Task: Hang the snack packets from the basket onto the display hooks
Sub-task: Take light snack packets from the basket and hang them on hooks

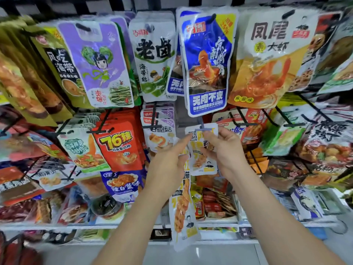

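A white and yellow snack packet [202,162] hangs at mid-height on the rack, its top edge at the tip of a grey display hook [203,128]. My right hand [224,150] pinches the packet's upper right part with curled fingers. My left hand [170,156] is just left of it, index finger stretched up to the packet's top left corner and thumb curled in. Below the left hand dangles a long packet of the same kind [182,213], with more packet edges showing behind the thumb. The basket is out of view.
The wire rack is crowded with hanging packets: a blue packet [207,64] directly above the hook, a red one [119,146] to the left, orange ones to the right. A white shelf edge [57,225] with boxed snacks [214,205] runs below.
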### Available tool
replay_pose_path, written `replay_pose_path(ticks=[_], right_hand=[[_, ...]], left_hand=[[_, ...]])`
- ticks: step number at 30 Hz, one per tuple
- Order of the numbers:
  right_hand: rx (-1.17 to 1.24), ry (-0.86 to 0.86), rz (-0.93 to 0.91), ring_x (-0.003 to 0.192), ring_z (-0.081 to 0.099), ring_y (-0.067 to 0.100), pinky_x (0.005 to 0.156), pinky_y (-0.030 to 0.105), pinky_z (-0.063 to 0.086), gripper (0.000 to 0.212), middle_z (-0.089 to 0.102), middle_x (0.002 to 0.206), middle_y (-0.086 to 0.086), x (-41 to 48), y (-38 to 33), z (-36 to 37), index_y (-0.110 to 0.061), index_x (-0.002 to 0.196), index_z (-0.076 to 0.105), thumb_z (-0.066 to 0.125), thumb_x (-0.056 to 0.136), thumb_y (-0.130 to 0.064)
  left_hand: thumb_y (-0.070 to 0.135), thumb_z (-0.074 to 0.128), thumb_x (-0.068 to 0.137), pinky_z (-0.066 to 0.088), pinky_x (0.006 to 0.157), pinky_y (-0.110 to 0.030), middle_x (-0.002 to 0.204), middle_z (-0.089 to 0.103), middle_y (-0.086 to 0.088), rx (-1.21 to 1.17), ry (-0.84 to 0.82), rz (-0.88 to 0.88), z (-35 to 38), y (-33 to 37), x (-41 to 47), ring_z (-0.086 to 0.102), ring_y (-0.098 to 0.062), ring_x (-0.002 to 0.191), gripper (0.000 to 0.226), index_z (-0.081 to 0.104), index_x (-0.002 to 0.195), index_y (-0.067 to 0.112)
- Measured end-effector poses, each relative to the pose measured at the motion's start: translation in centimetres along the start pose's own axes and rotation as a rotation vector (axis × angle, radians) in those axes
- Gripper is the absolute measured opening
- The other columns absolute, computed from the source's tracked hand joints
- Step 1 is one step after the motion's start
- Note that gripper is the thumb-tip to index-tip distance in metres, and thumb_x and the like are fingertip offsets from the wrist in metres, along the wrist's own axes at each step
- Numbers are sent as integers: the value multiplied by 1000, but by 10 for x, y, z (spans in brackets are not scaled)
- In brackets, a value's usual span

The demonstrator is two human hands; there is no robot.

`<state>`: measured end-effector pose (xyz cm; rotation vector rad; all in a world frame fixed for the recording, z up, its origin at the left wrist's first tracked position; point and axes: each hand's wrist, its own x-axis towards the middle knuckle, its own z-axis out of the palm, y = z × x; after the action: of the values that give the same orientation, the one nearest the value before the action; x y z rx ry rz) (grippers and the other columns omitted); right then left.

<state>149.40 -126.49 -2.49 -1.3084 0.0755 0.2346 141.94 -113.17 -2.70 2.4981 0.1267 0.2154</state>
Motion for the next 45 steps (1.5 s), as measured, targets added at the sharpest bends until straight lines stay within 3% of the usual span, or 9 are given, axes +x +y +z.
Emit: replay_pose_path(ticks=[6,10,18,23,28,33,38,42,45], right_hand=[[3,22,-5,88,63,18,69,32,59,7,69,98,8,8,4,3,-15,89,70,66,90,-9],[-39,53,-15,81,64,16,62,27,58,8,70,91,4,9,8,4,-16,88,70,66,90,-9],[-84,104,16,62,57,5,58,25,56,18,62,84,-2,19,10,9,-6,108,69,65,91,-12],[-136,119,-2,63,57,35,66,52,58,25,53,69,13,15,15,6,0,107,62,67,91,-19],[-525,318,-356,71,66,19,69,46,58,9,66,72,-2,5,14,-5,-19,81,64,68,85,-26],[-257,-16,-123,79,68,11,66,31,60,22,72,83,-3,7,12,9,-16,101,70,50,98,-7],[-167,-114,4,91,69,5,79,35,59,33,71,108,-4,21,4,16,-23,126,61,49,98,-10],[-149,-134,118,102,68,18,91,45,55,21,71,113,1,13,-6,12,-30,113,63,47,101,-23],[-191,-394,279,92,69,20,75,34,57,37,72,108,2,-23,-7,-10,-26,121,60,56,92,-48]], left_hand=[[21,49,99,51,89,-43,134,56,-7,18,27,19,7,-5,6,55,-32,115,64,18,145,52],[20,49,98,54,73,-44,113,62,-7,45,6,27,7,-8,5,60,-24,71,70,11,146,53],[22,48,98,39,48,-32,64,36,6,179,-64,4,6,-3,20,43,-15,54,74,1,150,44],[16,49,97,46,54,-37,68,38,6,207,-123,-30,4,3,28,52,-22,67,78,1,149,45],[17,49,97,43,55,-34,66,38,7,204,-97,5,3,2,30,50,-22,69,72,8,149,46],[19,51,97,48,58,-36,103,62,-4,86,-74,16,4,-5,35,51,-21,68,72,11,147,50],[19,61,93,52,72,-40,105,66,-5,-258,40,-29,6,-10,30,62,-25,74,54,37,137,38],[14,65,90,38,93,-6,121,51,21,-681,131,-147,8,-13,10,45,21,108,40,49,122,33],[9,66,89,43,105,-38,132,52,9,-900,211,-274,8,-6,-6,44,-9,128,41,55,114,39]])
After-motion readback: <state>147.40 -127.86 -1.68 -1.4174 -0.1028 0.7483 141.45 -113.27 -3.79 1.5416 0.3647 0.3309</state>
